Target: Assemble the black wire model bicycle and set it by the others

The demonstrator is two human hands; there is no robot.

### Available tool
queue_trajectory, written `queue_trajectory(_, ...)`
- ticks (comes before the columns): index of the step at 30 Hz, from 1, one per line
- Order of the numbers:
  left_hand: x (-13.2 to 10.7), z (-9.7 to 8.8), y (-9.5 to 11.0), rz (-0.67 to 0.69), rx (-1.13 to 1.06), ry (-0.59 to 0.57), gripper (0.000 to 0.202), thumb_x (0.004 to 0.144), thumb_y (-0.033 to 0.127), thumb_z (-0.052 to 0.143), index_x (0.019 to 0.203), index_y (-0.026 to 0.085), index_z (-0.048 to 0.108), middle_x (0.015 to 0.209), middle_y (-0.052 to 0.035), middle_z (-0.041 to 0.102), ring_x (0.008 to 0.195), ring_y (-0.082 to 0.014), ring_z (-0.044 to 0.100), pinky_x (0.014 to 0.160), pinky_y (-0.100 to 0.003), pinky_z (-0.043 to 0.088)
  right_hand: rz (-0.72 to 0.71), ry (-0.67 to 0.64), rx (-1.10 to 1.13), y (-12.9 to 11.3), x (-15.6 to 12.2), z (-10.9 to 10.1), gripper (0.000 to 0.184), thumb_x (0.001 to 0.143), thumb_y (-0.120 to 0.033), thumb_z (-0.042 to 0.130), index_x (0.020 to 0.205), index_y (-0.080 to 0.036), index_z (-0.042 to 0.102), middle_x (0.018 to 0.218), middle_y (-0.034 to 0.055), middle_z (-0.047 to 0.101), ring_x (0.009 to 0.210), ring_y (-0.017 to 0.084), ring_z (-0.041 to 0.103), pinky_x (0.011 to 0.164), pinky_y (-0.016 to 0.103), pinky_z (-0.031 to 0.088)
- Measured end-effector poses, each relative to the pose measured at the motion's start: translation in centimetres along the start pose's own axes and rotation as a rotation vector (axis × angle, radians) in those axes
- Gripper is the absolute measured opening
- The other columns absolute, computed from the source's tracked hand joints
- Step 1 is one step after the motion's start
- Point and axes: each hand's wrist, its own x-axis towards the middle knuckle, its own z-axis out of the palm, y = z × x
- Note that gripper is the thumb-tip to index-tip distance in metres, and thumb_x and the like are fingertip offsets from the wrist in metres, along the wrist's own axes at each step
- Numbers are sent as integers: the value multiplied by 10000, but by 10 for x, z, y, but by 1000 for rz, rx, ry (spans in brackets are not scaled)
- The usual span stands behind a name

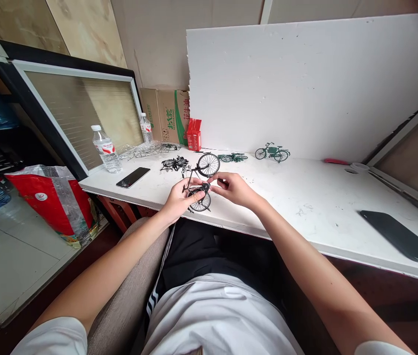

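A small black model bicycle (200, 181) is held above the near edge of the white table (305, 197). My left hand (181, 197) is closed around its lower wheel and frame. My right hand (231, 187) pinches a part at the bicycle's middle, near the crank. The other wheel points up and away from me.
A finished green model bicycle (272, 152) stands by the white board, another green one (233, 158) lies flat, and black parts (174, 163) lie nearby. Two water bottles (105, 149), a phone (133, 177), a red box (194, 134) and a dark tablet (401, 236) are about.
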Motion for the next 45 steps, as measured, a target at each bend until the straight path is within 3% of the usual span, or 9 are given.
queue_trajectory(8, 0, 0, -1, -38, -19, 13, 447, 799, 355, 920, 1133, 167, 691, 1209, -132, 753, 1197, -295, 715, 1101, -453, 498, 25, -15, 5, 0, 0, 0, 269, 974, -405, 687, 1092, -174, 761, 667, -65, 371, 609, 121, 323, 625, 276, 293)
queue_trajectory(19, -1, 5, 0, -48, -75, 58, 371, 731, 335, 955, 944, 156, 708, 1186, -128, 773, 1172, -300, 724, 1109, -477, 496, 35, -28, 8, 2, 0, 1, 294, 976, -419, 685, 1126, -179, 764, 669, -63, 395, 611, 123, 338, 630, 278, 309)
queue_trajectory(45, -3, 7, -3, -128, -102, 75, 408, 695, 333, 970, 951, 154, 706, 1137, -111, 768, 1125, -280, 718, 1099, -474, 495, 54, -95, 6, 4, -1, -6, 346, 961, -479, 716, 1096, -165, 768, 669, -64, 417, 618, 120, 332, 630, 280, 290)
